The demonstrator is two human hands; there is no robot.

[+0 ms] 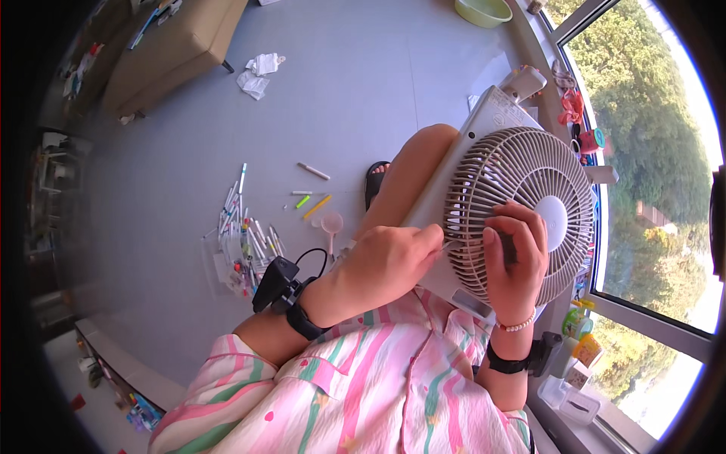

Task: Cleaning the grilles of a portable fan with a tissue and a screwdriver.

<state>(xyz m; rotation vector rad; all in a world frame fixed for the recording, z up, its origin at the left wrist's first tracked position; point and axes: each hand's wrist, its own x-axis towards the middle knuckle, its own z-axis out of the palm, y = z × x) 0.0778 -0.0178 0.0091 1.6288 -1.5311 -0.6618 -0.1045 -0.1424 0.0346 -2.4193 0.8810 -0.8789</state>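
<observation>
A white fan with a round wire grille (471,198) lies tilted across the person's lap, its pale hub (551,224) at the grille's middle. My left hand (397,255) comes in from the left, thumb and fingers pinched on a thin, light-coloured item (452,246) whose end is at the grille's side wires. What this item is cannot be made out. My right hand (517,249) lies over the front of the grille, fingers curled and thumb near the fingertips. Whether it grips a wire is hidden. Both wrists wear black straps with devices.
Scattered pens (258,238) and a pink round-headed item (332,223) lie on the grey floor at left. Crumpled white paper (253,83) is near a beige sofa (164,51). A green basin (483,11) stands far off. Containers (577,323) line the windowsill at right.
</observation>
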